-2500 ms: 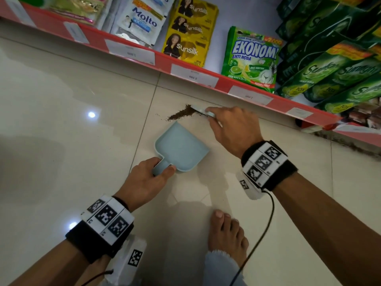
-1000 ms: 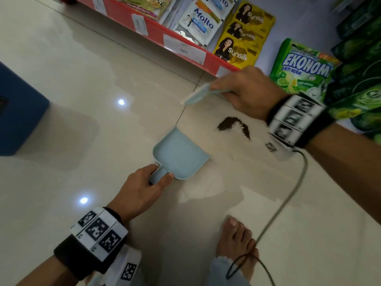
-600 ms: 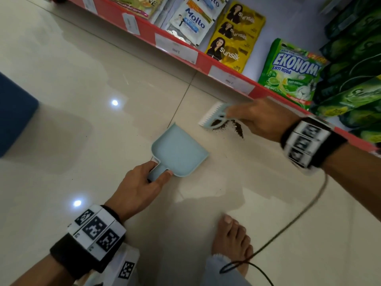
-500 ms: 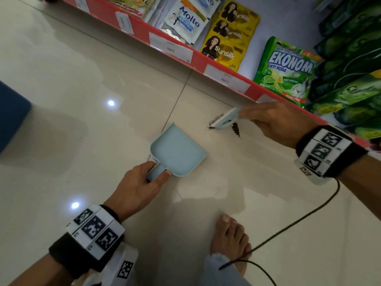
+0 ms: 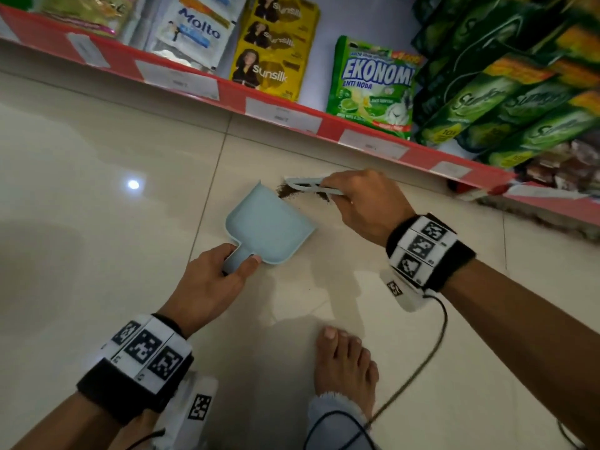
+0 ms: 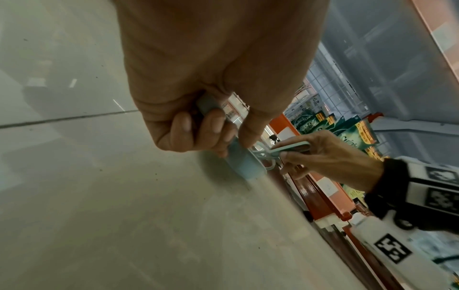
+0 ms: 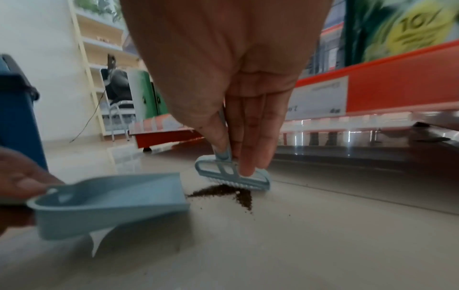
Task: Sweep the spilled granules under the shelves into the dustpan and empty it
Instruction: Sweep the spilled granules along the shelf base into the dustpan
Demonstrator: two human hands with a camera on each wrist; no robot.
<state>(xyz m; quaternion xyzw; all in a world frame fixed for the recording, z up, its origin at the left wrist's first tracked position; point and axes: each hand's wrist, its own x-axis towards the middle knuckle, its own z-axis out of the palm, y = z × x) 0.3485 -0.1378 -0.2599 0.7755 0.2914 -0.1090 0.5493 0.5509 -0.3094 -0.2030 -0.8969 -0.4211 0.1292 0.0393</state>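
Our left hand (image 5: 207,284) has its fingers and thumb wrapped round the stub handle of the pale blue dustpan (image 5: 268,227), whose lip lies on the floor tiles (image 5: 97,177). Our right hand (image 5: 365,206) pinches the thin handle of the matching brush (image 7: 232,173), fingers reaching down to its head. The granules (image 7: 232,193) sit in a small dark heap on the tile just beside the pan's open edge, under the bristles, in front of the red shelf edge (image 5: 227,92); a few strays lie scattered nearer us. We judge them light, dry and loose, likely to skitter on such glossy, slippery tile, so short gentle strokes should suit. The pan looks like thin moulded plastic, stiff and nearly weightless; holding it at the handle and pressing the lip flat should keep grains from slipping beneath
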